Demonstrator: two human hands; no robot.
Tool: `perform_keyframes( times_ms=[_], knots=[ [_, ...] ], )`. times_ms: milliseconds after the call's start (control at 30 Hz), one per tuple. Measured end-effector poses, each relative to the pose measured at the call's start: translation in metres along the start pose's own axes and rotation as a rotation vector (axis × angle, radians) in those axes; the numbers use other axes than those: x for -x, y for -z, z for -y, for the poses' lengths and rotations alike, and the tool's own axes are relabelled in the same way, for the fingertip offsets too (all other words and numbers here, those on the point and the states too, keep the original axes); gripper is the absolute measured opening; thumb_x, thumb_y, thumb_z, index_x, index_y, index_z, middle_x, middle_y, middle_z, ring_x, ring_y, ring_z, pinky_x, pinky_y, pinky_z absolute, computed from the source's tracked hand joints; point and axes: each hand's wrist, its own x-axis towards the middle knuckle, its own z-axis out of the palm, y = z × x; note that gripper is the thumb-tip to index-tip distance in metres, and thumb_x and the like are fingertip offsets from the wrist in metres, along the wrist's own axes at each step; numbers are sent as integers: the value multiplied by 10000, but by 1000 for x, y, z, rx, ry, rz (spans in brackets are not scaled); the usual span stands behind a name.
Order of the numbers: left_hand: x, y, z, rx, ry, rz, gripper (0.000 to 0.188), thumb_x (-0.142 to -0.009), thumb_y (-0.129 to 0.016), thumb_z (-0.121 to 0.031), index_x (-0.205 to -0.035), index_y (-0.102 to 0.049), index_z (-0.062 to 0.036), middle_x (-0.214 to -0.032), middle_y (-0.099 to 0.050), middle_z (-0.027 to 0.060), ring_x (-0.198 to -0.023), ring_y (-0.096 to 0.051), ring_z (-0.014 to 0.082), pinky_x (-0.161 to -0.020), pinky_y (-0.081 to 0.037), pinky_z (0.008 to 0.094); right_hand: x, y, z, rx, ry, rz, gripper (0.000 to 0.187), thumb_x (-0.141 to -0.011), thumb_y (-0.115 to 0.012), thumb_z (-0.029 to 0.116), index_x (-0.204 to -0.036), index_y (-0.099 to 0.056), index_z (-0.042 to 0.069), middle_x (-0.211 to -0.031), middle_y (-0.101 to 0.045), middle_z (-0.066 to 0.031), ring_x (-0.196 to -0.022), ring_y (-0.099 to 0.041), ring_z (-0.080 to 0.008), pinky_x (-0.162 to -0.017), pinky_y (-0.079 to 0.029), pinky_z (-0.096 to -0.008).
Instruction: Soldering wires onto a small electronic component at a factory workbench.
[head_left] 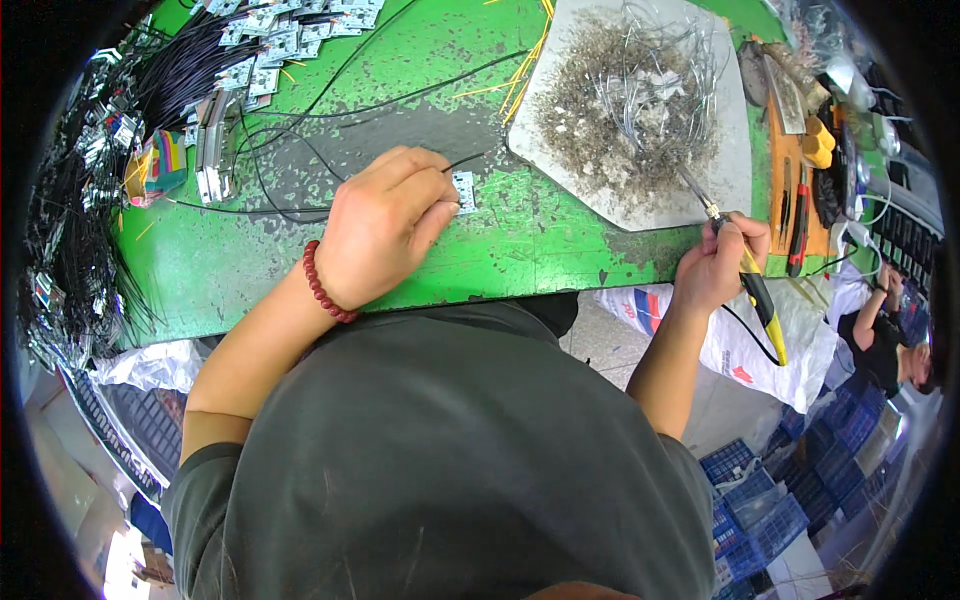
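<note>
My left hand (pixel 385 225), with a red bead bracelet at its wrist, is closed over the green bench top. A black wire (pixel 464 160) sticks out between its fingers. Touching the thumb side is a small white-blue circuit board (pixel 465 192), partly covered by the hand. My right hand (pixel 722 262) grips a yellow and black soldering iron (pixel 761 300) like a pen. The iron's metal tip points up and left, over the edge of a heap of solder scraps and wire-like strands (pixel 650 100) on a pale board (pixel 705 205).
Several finished-looking boards with black cables (pixel 265 50) pile up at the far left. Metal strips (pixel 213 145) stand beside a striped coloured block (pixel 165 165). On the right, a wooden tray (pixel 785 200) holds tools. Another person (pixel 885 330) is at the far right, near blue crates (pixel 760 510).
</note>
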Motion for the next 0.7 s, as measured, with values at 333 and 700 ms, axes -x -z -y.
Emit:
perform_keyframes(
  times_ms=[333,700],
  knots=[
    [-4,1,-4,3,50,34,106,-697,-648,5,-762,-568,-17,-876,-594,100,-793,-584,276,-672,-489,347,-1,-6,-4,16,-37,-14,70,-770,-487,-44,-777,-485,26,-678,-474,-33,-515,-397,-75,-481,-349,-184],
    [-2,5,-1,-14,49,39,92,-708,-636,-20,-761,-562,-18,-878,-594,103,-800,-584,284,-673,-489,355,3,2,4,-229,-97,74,93,-757,-481,-23,-843,-469,9,-721,-472,-65,-553,-365,-76,-476,-320,-198]
  ],
)
